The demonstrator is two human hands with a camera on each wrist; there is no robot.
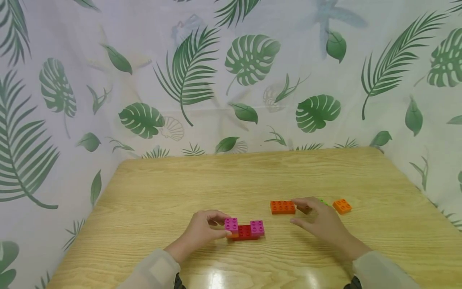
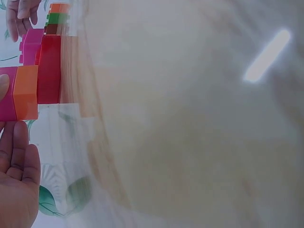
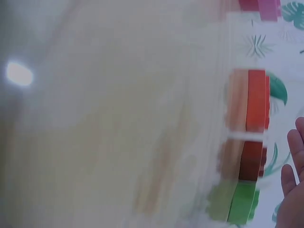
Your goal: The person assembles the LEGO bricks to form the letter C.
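My left hand [image 1: 200, 230] pinches a magenta brick [image 1: 231, 223] between thumb and fingers, with an orange brick [image 2: 26, 92] joined beneath it. This pair is at the left end of a long red brick [image 1: 245, 231]; whether it is pressed down there I cannot tell. Another magenta brick [image 1: 257, 227] sits on the red brick's right end. Over to the right, my right hand [image 1: 325, 226] holds nothing, its fingers loosely bent above a brown brick [image 3: 251, 160] that it partly hides in the head view.
Left of the brown brick lies a long orange-red brick [image 1: 283, 207]. A green brick [image 3: 242, 203] is half hidden behind the right hand, and a small orange brick [image 1: 342, 206] lies further right. A leaf-patterned cloth [image 1: 202, 132] hangs behind the wooden table [image 1: 173, 180].
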